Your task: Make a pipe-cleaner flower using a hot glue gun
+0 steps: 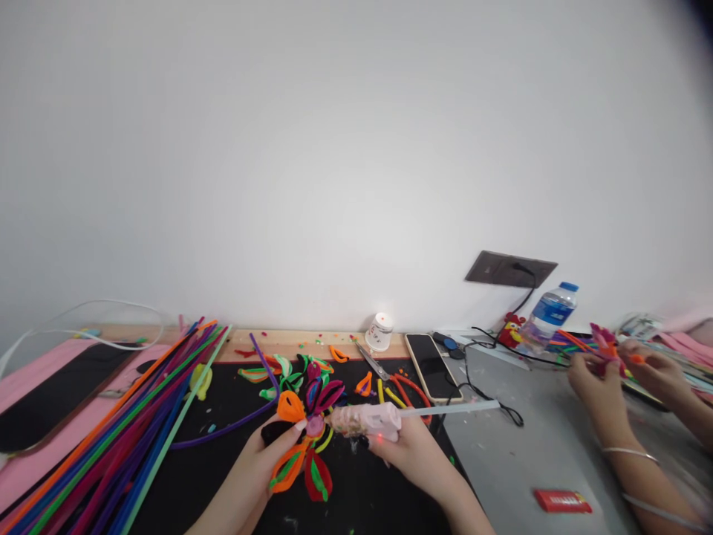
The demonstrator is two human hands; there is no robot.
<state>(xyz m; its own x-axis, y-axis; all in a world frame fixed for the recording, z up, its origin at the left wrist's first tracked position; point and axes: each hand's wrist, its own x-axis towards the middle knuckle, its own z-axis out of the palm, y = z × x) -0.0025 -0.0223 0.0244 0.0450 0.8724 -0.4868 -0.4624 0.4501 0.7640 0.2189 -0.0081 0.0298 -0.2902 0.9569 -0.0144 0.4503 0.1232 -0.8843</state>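
Note:
My left hand (253,464) pinches a pipe cleaner flower (319,472) with orange, magenta, black, red and green looped petals around a pale pink centre. In my right hand (415,453) is a pale pink hot glue gun (382,421), its small red light lit and a translucent glue stick (462,408) jutting from the back. The gun's nozzle points left, close to the flower's centre; whether they touch I cannot tell. Behind the flower lie several loose petal loops (285,375) and a bent purple pipe cleaner (223,431) on the black mat (368,498).
A bundle of pipe cleaners (134,416) lies left, beside a dark phone (61,390). Scissors (373,362), orange-handled pliers (411,390), a paper cup (379,331) and another phone (431,368) stand behind my hands. At right, a water bottle (549,316), a red packet (562,501) and a co-worker's hands (601,386).

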